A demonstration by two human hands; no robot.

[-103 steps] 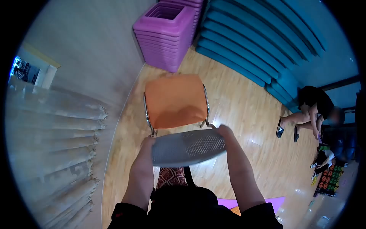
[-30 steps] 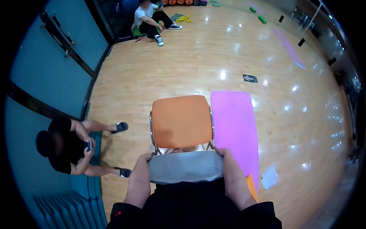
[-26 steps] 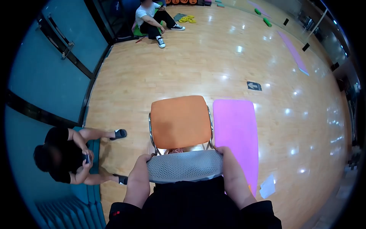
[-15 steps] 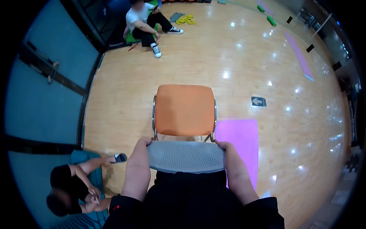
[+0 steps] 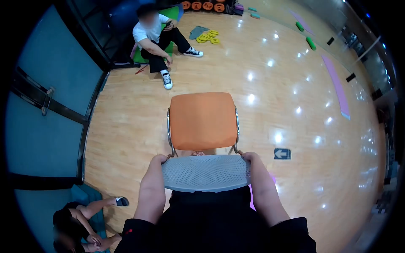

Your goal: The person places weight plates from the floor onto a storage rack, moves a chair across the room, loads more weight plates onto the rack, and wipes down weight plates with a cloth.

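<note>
In front of my body is a chair with an orange seat [image 5: 203, 121] and a grey perforated backrest [image 5: 206, 173]. Curved metal tubes run along both sides of the seat. My left hand [image 5: 159, 159] is closed around the backrest's left end, where the frame meets it. At the opposite end my right hand [image 5: 249, 157] grips in the same way. Most of the fingers on both hands are hidden behind the backrest. The chair's legs are largely out of sight beneath the seat.
A seated person [image 5: 154, 40] is ahead on the left, beside yellow rings [image 5: 209, 37]. Another person [image 5: 80, 227] sits at lower left by the glass doors [image 5: 46, 139]. An arrow sign [image 5: 282, 153] marks the floor at right. A pink mat [image 5: 335, 86] lies farther off.
The chair and I have moved forward together across the floor. The seated people and arrow sign appear nearer, and the purple mat beside the chair is now mostly behind my right arm.
</note>
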